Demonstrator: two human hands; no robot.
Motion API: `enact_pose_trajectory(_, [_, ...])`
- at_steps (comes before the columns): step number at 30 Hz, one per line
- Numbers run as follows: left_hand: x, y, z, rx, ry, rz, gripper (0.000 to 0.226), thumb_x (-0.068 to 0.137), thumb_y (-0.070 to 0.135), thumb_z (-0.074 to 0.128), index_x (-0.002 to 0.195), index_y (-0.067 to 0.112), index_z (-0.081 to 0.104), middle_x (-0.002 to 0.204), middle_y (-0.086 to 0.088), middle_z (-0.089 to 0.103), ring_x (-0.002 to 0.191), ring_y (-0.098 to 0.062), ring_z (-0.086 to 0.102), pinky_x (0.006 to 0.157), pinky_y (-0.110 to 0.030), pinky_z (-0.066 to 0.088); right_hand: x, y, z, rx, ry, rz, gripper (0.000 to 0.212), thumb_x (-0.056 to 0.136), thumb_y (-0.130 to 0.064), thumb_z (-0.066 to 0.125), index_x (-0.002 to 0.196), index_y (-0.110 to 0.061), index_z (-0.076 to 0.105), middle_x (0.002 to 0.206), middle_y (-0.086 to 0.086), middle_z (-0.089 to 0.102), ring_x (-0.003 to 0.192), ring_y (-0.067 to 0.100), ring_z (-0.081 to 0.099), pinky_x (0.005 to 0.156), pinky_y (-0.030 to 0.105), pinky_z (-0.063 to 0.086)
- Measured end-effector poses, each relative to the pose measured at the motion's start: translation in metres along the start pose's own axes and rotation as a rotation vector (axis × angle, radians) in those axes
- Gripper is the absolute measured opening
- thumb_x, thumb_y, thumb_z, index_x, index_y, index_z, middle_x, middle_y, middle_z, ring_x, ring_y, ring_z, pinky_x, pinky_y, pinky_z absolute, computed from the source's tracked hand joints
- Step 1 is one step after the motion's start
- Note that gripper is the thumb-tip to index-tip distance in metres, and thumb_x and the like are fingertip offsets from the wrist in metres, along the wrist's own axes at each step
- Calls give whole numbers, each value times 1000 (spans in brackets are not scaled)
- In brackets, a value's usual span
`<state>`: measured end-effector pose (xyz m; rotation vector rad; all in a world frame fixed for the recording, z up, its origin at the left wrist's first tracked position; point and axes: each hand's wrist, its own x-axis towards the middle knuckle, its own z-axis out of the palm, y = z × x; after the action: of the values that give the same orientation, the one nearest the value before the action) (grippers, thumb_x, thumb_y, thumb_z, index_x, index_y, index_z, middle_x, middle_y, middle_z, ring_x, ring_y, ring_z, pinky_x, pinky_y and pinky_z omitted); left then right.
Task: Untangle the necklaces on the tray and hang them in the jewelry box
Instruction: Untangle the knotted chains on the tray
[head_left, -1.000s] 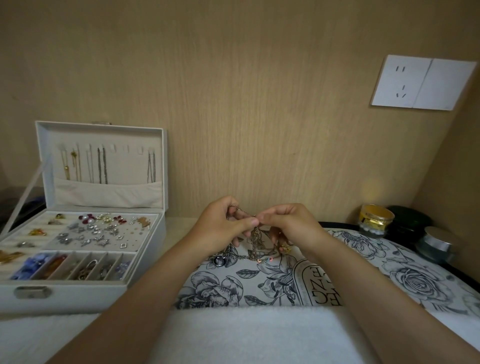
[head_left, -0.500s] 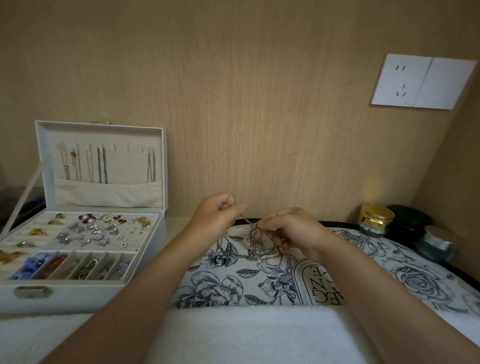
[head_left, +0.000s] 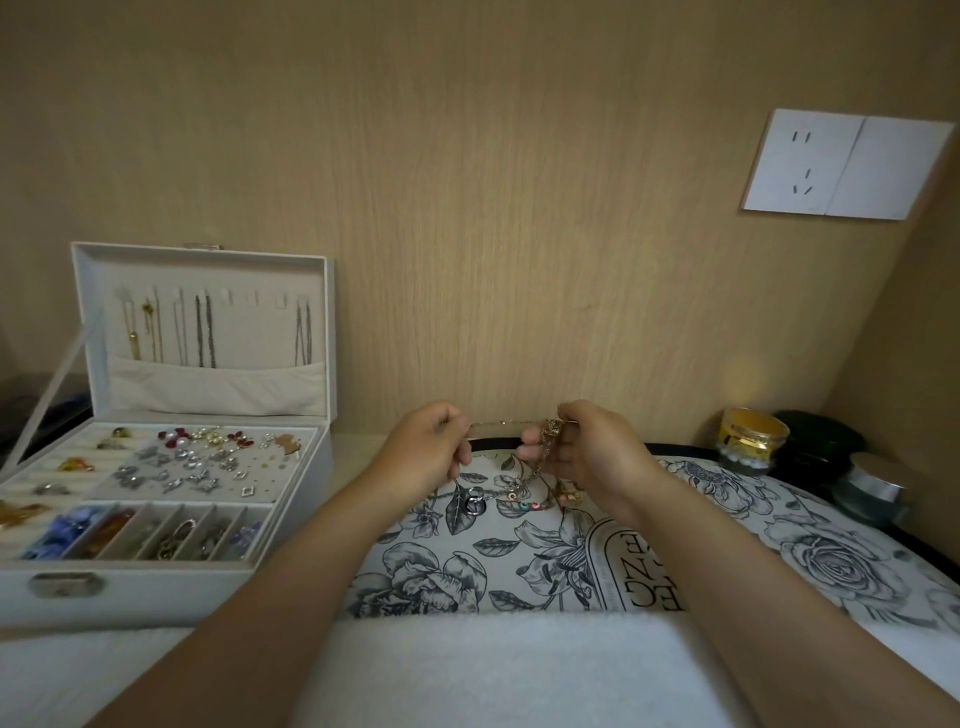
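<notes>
Both left hand (head_left: 423, 449) and right hand (head_left: 597, 454) pinch a gold chain (head_left: 506, 423) over the tray (head_left: 810, 545); jewelry box (head_left: 182, 587) holds hung chains (head_left: 205, 332).

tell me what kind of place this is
Probably a home vanity or dressing nook: an open jewelry box with chains hung in its lid, cosmetic jars by the wall, a wall socket. The left hand and right hand pinch a necklace over a floral tray.

Left hand (head_left: 425, 448), right hand (head_left: 589, 451), held apart (each pinching one chain (head_left: 500, 423)), forearms converging
</notes>
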<state>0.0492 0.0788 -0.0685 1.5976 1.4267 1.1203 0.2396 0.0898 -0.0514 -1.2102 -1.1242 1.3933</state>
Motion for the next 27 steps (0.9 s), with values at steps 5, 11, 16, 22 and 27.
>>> enact_pose_trajectory(5, [6,6,4,-508,-10,-99,30,103,9,35,74,14,43,51,3,43,43,-11,39,41,-22,30,3,6,-3,-255,68,-53,24,106,-22,39,106,-4,55,84,12,71,52,20,55,53,32,42])
enact_pose_trajectory(11, [-6,8,13,-118,210,82,35,102,26,45,68,18,43,61,2,40,58,-14,37,57,-31,31,8,14,-4,-515,127,-142,24,105,-26,44,93,-11,58,81,9,74,68,22,55,62,38,46])
enact_pose_trajectory(16, [-3,-2,-4,23,286,197,33,97,35,59,75,12,52,65,6,47,58,-2,43,63,-26,38,-7,3,-5,-460,-91,-131,18,98,-29,60,100,-14,69,70,-2,63,58,12,52,51,22,40])
enact_pose_trajectory(22, [1,-11,-5,93,358,190,32,97,36,58,79,10,55,65,4,47,60,-8,43,59,-27,36,-2,10,-9,-473,-82,-146,14,85,-14,79,97,-10,71,63,-1,59,56,14,56,49,28,46])
enact_pose_trajectory(27, [1,-19,-2,191,374,111,32,98,39,56,78,13,53,67,5,50,62,-11,47,59,-29,37,12,22,-16,-542,136,-282,8,90,-17,73,97,-22,72,85,5,69,74,18,67,69,33,57])
